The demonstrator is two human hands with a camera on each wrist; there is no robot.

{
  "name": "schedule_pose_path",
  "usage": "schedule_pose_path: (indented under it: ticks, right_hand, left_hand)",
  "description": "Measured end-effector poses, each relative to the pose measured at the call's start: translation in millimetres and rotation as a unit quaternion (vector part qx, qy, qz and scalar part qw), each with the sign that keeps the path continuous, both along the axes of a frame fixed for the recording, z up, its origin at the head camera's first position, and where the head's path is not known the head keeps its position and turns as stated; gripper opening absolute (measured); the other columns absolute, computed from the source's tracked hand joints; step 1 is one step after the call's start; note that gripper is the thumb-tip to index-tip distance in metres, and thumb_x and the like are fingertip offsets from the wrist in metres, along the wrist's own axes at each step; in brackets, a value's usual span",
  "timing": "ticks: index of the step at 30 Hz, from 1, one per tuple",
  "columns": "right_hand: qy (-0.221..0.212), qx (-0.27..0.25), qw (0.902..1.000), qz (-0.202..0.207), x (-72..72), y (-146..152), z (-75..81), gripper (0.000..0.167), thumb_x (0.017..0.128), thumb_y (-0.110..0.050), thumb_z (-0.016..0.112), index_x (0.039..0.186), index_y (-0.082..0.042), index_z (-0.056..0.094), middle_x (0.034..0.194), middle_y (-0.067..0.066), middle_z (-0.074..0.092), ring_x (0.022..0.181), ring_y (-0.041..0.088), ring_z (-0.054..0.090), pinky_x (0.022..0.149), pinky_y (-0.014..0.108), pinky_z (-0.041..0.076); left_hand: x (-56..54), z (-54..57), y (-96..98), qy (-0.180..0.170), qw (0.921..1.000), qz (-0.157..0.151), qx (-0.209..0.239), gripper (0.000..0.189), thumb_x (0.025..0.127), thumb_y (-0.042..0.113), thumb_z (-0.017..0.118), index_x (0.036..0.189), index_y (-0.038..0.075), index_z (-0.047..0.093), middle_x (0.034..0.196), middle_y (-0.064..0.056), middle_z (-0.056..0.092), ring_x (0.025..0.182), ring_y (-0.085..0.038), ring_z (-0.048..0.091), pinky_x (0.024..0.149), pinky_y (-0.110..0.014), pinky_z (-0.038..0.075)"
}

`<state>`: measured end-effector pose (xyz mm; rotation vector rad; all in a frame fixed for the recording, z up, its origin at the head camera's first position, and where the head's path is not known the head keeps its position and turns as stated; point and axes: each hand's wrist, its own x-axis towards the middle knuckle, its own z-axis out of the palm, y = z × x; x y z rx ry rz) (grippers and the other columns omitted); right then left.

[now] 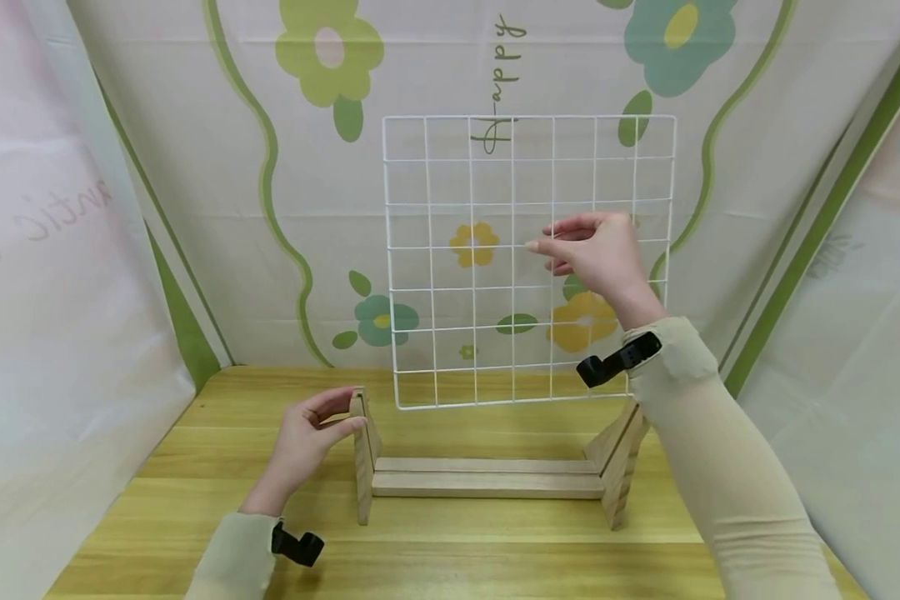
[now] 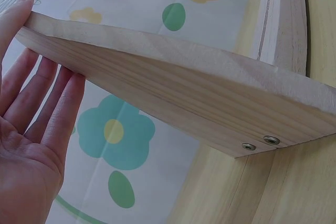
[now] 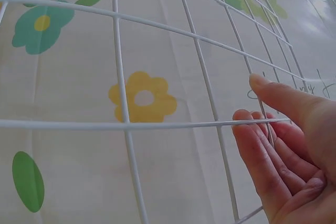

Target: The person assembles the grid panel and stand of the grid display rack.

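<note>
A white wire grid panel (image 1: 512, 246) is held upright by my right hand (image 1: 603, 254), its lower edge above the crossbar of a pale wooden stand. In the right wrist view, thumb and fingers (image 3: 252, 148) pinch the grid around its wires. My left hand (image 1: 300, 446) grips the top of the stand's left upright (image 1: 363, 475), thumb on the near edge and fingers behind. The stand has a grooved crossbar (image 1: 487, 485) between two tapered uprights. Two metal bolts (image 2: 271, 140) show low on the left upright's outer face. The grid's lower right corner overlaps the right upright (image 1: 621, 479).
The stand rests on a yellow wood-grain table (image 1: 450, 558). Behind it hangs a printed flower cloth (image 1: 330, 192), with more cloth at the left (image 1: 60, 275) and right (image 1: 855, 317) sides. Each sleeve cuff carries a black wrist camera (image 1: 618, 360).
</note>
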<state>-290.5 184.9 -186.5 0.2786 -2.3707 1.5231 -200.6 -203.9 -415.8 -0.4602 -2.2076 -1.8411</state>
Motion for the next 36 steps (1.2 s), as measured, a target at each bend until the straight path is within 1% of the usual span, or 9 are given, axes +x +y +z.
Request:
schedule_pose_path:
  ticks: [3,10,17,22,26,31,36]
  right_hand:
    - [0.002,0.001,1.0000,0.003,0.5,-3.5,3.3,0.048,0.076,-0.035,0.092,0.106,-0.002,0.075,0.099,0.009,0.076,0.073,0.028,0.074,0.066,0.032,0.062]
    - [0.004,0.005,1.0000,0.007,4.5,-11.1,10.9,0.046,0.077,-0.034,0.092,0.105,-0.002,0.075,0.100,0.010,0.075,0.068,0.024,0.072,0.066,0.032,0.062]
    - [0.000,0.005,1.0000,0.001,8.1,-17.2,14.0,0.045,0.077,-0.034,0.092,0.104,-0.003,0.074,0.099,0.010,0.075,0.069,0.024,0.073,0.066,0.032,0.062]
    - [0.004,-0.001,1.0000,-0.002,11.6,-19.3,15.7,0.043,0.077,-0.031,0.092,0.103,-0.002,0.074,0.097,0.010,0.075,0.069,0.025,0.073,0.065,0.032,0.062]
    - [0.010,0.000,0.9999,-0.007,16.0,-20.2,22.2,0.043,0.078,-0.030,0.092,0.104,-0.002,0.073,0.096,0.010,0.074,0.068,0.024,0.072,0.065,0.032,0.062]
    - [0.003,0.004,1.0000,-0.008,19.9,-23.2,30.5,0.045,0.076,-0.032,0.093,0.104,-0.003,0.073,0.097,0.010,0.074,0.071,0.026,0.073,0.066,0.032,0.062]
    - [0.001,-0.003,1.0000,-0.007,20.9,-27.5,30.7,0.043,0.076,-0.029,0.093,0.102,-0.002,0.073,0.095,0.011,0.074,0.069,0.025,0.073,0.065,0.033,0.062]
  left_hand:
    - [-0.3,-0.5,0.0,0.000,1.0000,-0.001,0.000,0.041,0.091,0.008,0.078,0.129,-0.002,0.066,0.120,-0.017,0.069,0.108,-0.012,0.066,0.089,-0.025,0.056]
    - [-1.5,-1.5,-0.5,0.003,1.0000,-0.005,0.003,0.042,0.091,0.008,0.078,0.130,-0.003,0.065,0.120,-0.017,0.069,0.107,-0.013,0.066,0.089,-0.026,0.056]
    - [-1.3,-1.8,-0.6,0.002,1.0000,-0.002,0.005,0.042,0.091,0.007,0.078,0.130,-0.003,0.065,0.119,-0.015,0.070,0.107,-0.012,0.066,0.089,-0.025,0.056]
    - [-1.1,-1.6,-0.3,0.004,1.0000,-0.001,0.006,0.042,0.091,0.007,0.079,0.129,-0.004,0.065,0.119,-0.015,0.070,0.107,-0.011,0.066,0.088,-0.025,0.056]
    - [-1.4,-2.0,0.4,0.004,1.0000,-0.001,0.005,0.042,0.091,0.007,0.078,0.129,-0.004,0.065,0.119,-0.014,0.070,0.107,-0.011,0.066,0.089,-0.025,0.056]
    - [-1.6,-1.6,0.9,0.001,1.0000,-0.002,0.009,0.042,0.091,0.007,0.078,0.130,-0.004,0.065,0.120,-0.017,0.069,0.107,-0.012,0.066,0.089,-0.025,0.056]
    - [-2.1,-1.4,1.2,0.001,1.0000,-0.003,0.008,0.042,0.091,0.007,0.078,0.129,-0.004,0.065,0.120,-0.018,0.069,0.107,-0.012,0.066,0.089,-0.025,0.056]
